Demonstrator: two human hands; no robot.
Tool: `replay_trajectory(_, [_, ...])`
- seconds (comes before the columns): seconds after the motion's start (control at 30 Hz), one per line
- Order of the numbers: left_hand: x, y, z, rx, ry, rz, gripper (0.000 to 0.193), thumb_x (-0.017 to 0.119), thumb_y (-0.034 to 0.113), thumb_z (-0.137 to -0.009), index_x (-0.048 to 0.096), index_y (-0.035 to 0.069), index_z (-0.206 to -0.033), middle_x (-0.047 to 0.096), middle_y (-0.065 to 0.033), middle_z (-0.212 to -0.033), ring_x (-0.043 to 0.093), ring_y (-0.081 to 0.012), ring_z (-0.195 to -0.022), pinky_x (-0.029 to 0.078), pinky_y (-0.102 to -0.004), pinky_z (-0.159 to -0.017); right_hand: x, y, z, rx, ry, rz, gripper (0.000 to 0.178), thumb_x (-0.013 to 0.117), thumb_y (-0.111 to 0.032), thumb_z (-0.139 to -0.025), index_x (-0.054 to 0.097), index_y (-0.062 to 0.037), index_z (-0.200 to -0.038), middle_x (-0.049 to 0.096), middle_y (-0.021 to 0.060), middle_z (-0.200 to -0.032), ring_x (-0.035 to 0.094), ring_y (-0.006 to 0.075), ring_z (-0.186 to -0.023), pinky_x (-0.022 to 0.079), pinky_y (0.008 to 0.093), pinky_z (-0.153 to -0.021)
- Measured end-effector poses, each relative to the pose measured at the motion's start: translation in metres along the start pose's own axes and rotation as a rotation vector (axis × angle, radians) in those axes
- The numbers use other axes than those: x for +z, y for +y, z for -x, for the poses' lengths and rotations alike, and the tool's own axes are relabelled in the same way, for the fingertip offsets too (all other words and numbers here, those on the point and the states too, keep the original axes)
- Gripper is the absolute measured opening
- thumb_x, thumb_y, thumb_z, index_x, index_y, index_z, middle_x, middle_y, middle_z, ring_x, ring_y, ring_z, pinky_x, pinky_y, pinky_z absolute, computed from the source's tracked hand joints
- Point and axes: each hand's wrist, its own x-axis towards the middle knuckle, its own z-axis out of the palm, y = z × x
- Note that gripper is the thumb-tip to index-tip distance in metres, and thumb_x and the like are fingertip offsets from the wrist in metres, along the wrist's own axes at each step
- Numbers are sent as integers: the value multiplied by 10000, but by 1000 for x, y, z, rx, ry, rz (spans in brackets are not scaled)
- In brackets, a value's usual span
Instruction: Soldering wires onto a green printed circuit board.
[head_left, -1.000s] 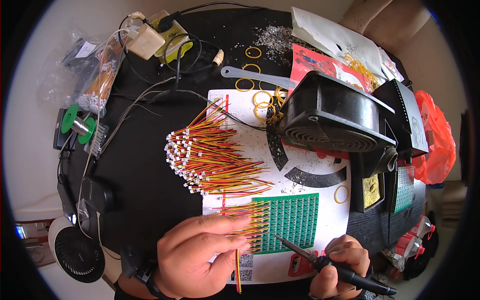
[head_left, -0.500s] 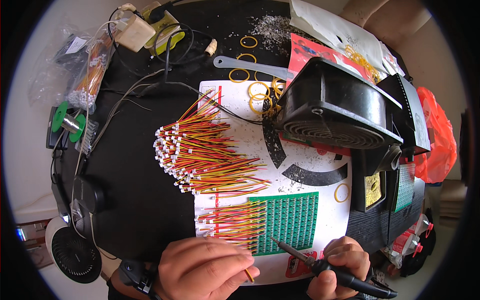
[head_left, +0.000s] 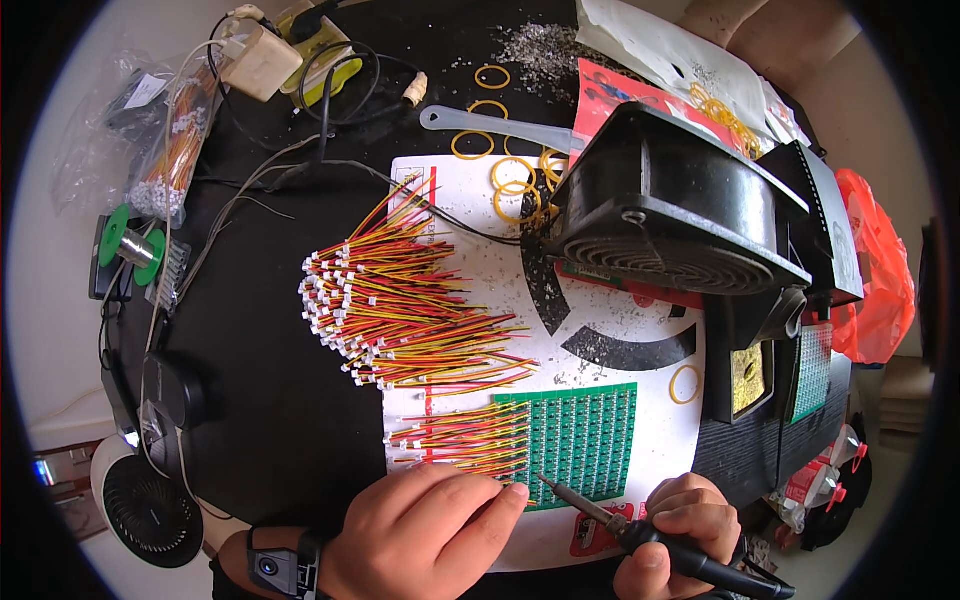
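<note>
My right hand [head_left: 685, 525] is closed round a soldering iron [head_left: 612, 518], its tip pointing up and left over the lower part of a green circuit board panel [head_left: 580, 445]. At the panel's lower left corner my left hand [head_left: 435, 525] pinches a thin wire lead, of which only a short yellowish end shows past the fingertips. Several red, black and yellow wire leads [head_left: 465, 437] with white plugs lie in a row, their bare ends along the panel's left edge. Farther off lies a large fanned heap of similar leads [head_left: 400, 300].
A black fan unit [head_left: 670, 215] stands beyond the panel, near a holder with a yellow sponge [head_left: 747, 378]. Rubber bands [head_left: 515, 185] and a grey plastic strip [head_left: 490, 125] lie at the back. On the left are a solder spool [head_left: 133, 243] and cables.
My left hand has moved right and slightly up with the wire lead, bringing its fingertips to the panel's lower left corner. The soldering iron has barely moved.
</note>
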Motion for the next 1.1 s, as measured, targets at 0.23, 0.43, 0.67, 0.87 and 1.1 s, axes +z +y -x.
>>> replay_trajectory(0.23, [12,-5,-1,21,-27,-80,213,747,-38,-688,740,-26,-900,649,-87,-779,627,-228,-623,517,-307,-543,0,1,0,3,-35,21,225,673,-89,-861,514,25,-971,513,102,-678,460,162,-523,394,316,-505])
replay_trajectory(0.43, [14,-6,0,-11,-45,-69,204,721,-34,-684,734,-30,-887,630,-84,-769,624,-239,-623,522,-322,-553,0,2,-1,-13,-38,24,232,684,-95,-861,522,35,-963,527,112,-680,474,167,-518,401,312,-502])
replay_trajectory(0.67, [14,-5,0,-40,-46,-80,224,719,-41,-671,738,-21,-893,633,-84,-781,629,-236,-625,523,-322,-550,1,3,-3,-39,-54,47,226,702,-105,-865,539,39,-926,546,112,-661,496,163,-500,404,290,-486])
replay_trajectory(0.87, [15,-6,0,-32,-36,-78,229,721,-39,-670,737,-24,-898,633,-84,-781,630,-238,-626,525,-323,-551,3,3,-3,-33,-37,60,225,711,-116,-873,548,35,-910,554,110,-650,507,160,-495,408,283,-482])
replay_trajectory(1.1, [12,-5,-1,-28,-55,-79,231,718,-35,-675,734,-27,-906,634,-87,-786,630,-240,-633,529,-324,-558,-8,4,5,128,-141,71,313,827,-172,-800,575,-13,-896,637,92,-665,611,193,-530,490,320,-491])
